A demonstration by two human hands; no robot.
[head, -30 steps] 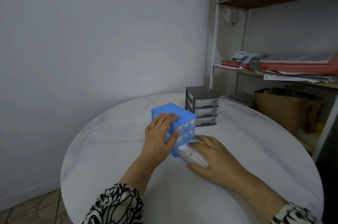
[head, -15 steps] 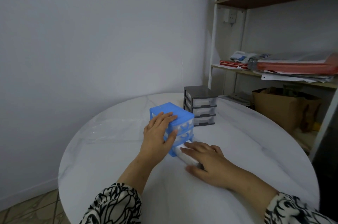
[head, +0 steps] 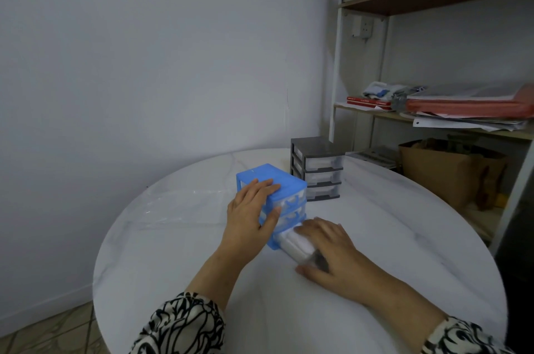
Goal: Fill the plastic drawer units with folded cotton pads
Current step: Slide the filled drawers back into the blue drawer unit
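Observation:
A blue plastic drawer unit [head: 284, 183] stands mid-table. My left hand [head: 250, 216] holds its near top corner, fingers on the lid and thumb down the front. Its bottom drawer [head: 291, 246] is pulled out toward me and packed with white folded cotton pads [head: 296, 241]. My right hand [head: 329, 255] lies over the drawer's outer end, fingers fairly flat on the pads and thumb beside the drawer's front. The upper two blue drawers are closed, with white showing inside. Behind stands a dark grey drawer unit [head: 316, 167] with three closed clear drawers.
The round white marble table [head: 404, 238] carries a crumpled clear plastic bag [head: 185, 203] left of the blue unit. A shelf rack [head: 433, 113] with papers and a cardboard box [head: 439, 171] stands at the right, past the table edge. A wall is behind.
My right hand has slid a little along the open bottom drawer and now rests lower over its front end. My left hand stays on the blue unit.

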